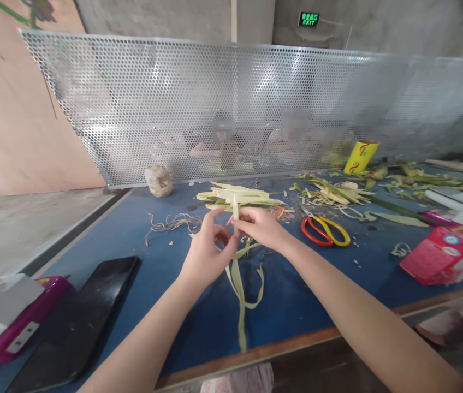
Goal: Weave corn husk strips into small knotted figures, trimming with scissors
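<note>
A pale green strip of corn husk (238, 281) is pinched between my two hands above the blue table. Its tip points up past the fingers, while long loose strips dangle below toward the table's front edge. My left hand (211, 245) grips it from the left with thumb and fingers closed. From the right, my right hand (256, 225) pinches the same piece close to the left fingertips. Behind the hands lies a pile of flat corn husks (235, 195). Scissors (325, 231) with one red and one yellow handle rest to the right.
A perforated metal screen (199, 98) borders the table's far edge, with people behind it. Twine (174, 222), a ball of string (159, 180) and a black phone (79, 322) lie leftward. Rightward are husk scraps (338, 192), a yellow tube (361, 156) and a red tissue pack (440, 254).
</note>
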Motion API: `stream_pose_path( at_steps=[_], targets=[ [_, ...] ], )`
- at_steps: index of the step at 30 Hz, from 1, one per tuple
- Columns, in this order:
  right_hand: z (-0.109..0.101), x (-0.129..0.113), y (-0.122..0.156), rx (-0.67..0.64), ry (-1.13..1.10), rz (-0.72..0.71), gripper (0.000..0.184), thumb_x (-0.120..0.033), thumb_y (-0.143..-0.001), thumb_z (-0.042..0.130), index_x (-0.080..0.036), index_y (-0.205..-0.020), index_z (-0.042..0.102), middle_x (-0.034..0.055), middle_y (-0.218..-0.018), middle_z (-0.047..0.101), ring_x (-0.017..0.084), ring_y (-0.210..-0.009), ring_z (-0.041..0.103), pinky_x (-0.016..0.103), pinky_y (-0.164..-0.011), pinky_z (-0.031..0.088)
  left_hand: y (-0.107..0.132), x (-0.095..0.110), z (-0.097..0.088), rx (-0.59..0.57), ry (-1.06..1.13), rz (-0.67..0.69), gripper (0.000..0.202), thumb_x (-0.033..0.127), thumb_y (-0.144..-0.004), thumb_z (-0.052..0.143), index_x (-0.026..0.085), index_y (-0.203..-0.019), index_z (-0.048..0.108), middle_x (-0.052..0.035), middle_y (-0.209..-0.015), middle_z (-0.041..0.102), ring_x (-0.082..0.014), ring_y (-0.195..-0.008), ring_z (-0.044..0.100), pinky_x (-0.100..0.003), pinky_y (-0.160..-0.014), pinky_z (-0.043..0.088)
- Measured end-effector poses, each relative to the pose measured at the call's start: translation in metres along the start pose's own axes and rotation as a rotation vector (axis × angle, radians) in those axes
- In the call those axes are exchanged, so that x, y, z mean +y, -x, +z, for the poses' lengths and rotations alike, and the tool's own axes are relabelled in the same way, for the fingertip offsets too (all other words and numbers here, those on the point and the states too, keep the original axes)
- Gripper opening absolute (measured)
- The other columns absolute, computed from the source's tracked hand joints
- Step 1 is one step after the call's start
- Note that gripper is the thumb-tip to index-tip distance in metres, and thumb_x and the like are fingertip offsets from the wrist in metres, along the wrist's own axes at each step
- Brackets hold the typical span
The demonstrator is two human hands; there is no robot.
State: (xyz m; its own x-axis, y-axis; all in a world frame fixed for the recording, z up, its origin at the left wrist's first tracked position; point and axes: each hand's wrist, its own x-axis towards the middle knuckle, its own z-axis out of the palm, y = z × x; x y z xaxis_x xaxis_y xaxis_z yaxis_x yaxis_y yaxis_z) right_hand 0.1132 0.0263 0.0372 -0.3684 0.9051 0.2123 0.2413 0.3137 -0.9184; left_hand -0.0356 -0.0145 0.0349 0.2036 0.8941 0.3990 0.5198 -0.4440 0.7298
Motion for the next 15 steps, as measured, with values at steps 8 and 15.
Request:
stream_pose_path(
  at_steps=[8, 15],
  targets=[
    [-0.0015, 0.0009, -0.0004, -0.023, -0.053, 0.014, 0.02, -0.024, -0.08, 0.051, -0.016, -0.093, 0.064, 0.0011, -0.072, 0.061, 0.012, -0.064, 0.055, 0.024, -0.057, 0.041, -0.0038, -0.0054, 0.0002, 0.026, 0.133, -0.085, 0.049, 0.031, -0.077, 0.053, 0.018, -0.121, 0.036, 0.0021, -0.069, 0.062, -0.0144, -0.063, 0.059, -0.03, -0.067, 0.046],
    [0.0006, -0.0012, 0.0018, -0.057, -0.108, -0.028, 0.02, -0.021, -0.078, 0.055, -0.017, -0.096, 0.063, 0.0032, -0.081, 0.063, 0.014, -0.074, 0.059, 0.027, -0.069, 0.046, -0.0029, -0.007, 0.0001, 0.027, 0.158, -0.038, 0.052, 0.028, -0.073, 0.056, 0.016, -0.12, 0.036, 0.0012, -0.071, 0.062, -0.0134, -0.063, 0.057, -0.029, -0.067, 0.046]
  ],
)
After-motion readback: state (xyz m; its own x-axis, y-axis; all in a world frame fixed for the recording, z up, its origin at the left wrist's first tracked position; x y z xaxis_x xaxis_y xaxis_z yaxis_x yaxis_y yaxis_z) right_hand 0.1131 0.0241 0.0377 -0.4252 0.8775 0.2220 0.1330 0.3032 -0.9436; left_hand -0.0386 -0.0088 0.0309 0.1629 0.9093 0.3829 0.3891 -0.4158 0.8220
